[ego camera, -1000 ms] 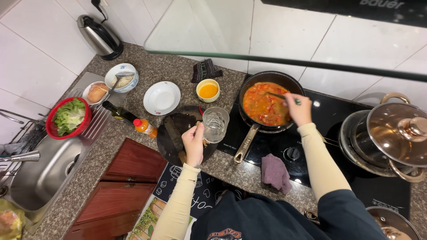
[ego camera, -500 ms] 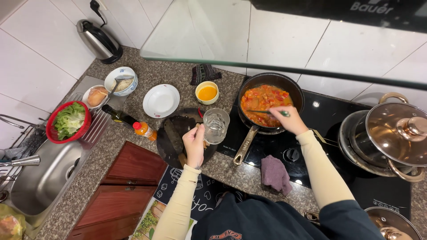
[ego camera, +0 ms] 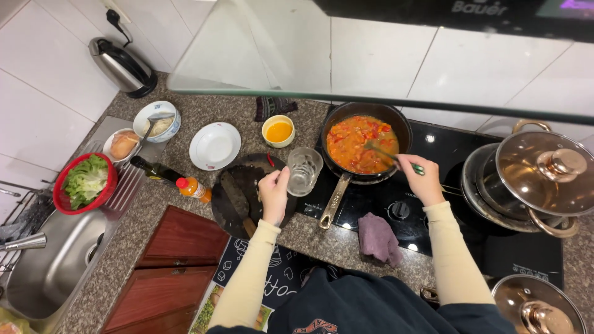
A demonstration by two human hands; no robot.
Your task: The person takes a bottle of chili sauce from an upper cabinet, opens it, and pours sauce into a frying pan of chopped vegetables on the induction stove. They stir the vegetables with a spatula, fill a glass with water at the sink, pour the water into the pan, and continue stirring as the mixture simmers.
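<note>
The frying pan [ego camera: 364,143] of red sauce is being stirred: right hand [ego camera: 419,179] grips the spoon [ego camera: 387,154], left hand [ego camera: 273,195] touches the empty glass [ego camera: 304,171] beside the pan; next needs steady stirring.

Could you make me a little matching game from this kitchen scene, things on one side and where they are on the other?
Things:
1. kettle
2. frying pan
3. glass
4. red bowl of greens

Places:
A. beside the sink
B. held by the left hand
C. far corner of the counter
D. on the stove, stirred by the right hand

Pairs: 1-C, 2-D, 3-B, 4-A
</note>
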